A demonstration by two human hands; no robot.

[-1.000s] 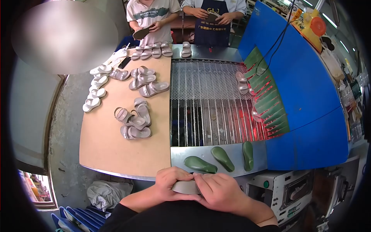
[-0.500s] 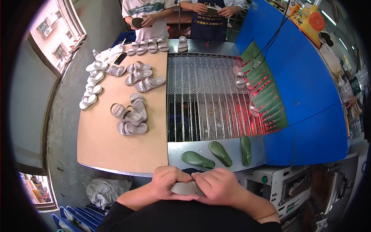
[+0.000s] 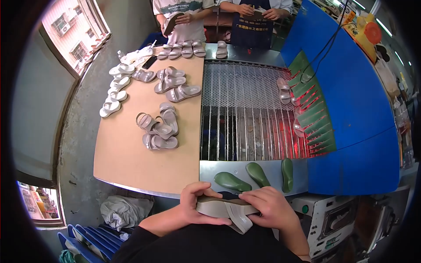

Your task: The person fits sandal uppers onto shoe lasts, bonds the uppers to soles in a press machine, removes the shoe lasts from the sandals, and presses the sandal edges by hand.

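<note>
Close to my body, a light grey-beige sandal is held sideways between both hands, its shiny strap hanging below the sole. My left hand grips one end, thumb below and fingers above. My right hand holds the strap end, fingers bent over the sole's edge. Just beyond the hands, three green shoe lasts lie on the metal ledge. A group of mauve-grey sandals rests on the tan board to the left.
A slatted conveyor runs into a blue-sided machine with green curtain strips and red light. White sandals line the board's left side. Across the table, two people hold soles. A grey machine stands at lower right.
The sandal has turned, so its strap and more of its side show. My hands are farther apart, the right one shifted right. The whole view has shifted slightly.
</note>
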